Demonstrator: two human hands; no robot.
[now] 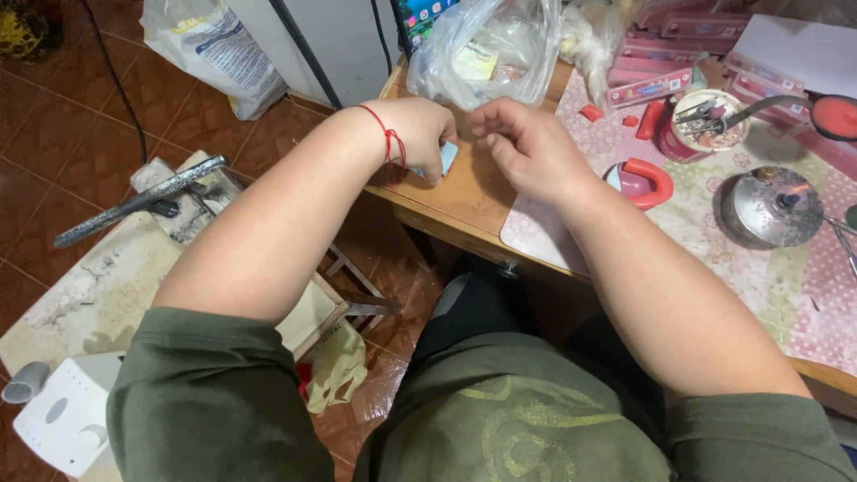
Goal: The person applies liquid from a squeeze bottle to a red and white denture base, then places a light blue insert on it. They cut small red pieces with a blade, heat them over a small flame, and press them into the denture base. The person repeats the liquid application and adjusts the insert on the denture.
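Observation:
My left hand, with a red string around its wrist, is closed on a small pale blue piece at the corner of the wooden table. My right hand hovers just to its right with fingers curled, fingertips close to the left hand; whether it pinches anything is hidden. Both hands work in front of a clear plastic bag.
On the patterned mat lie a red-handled tool, a red tin of small tools, a round metal burner and stacked pink boxes. On the tiled floor at left are a metal bar, boards and a white bag.

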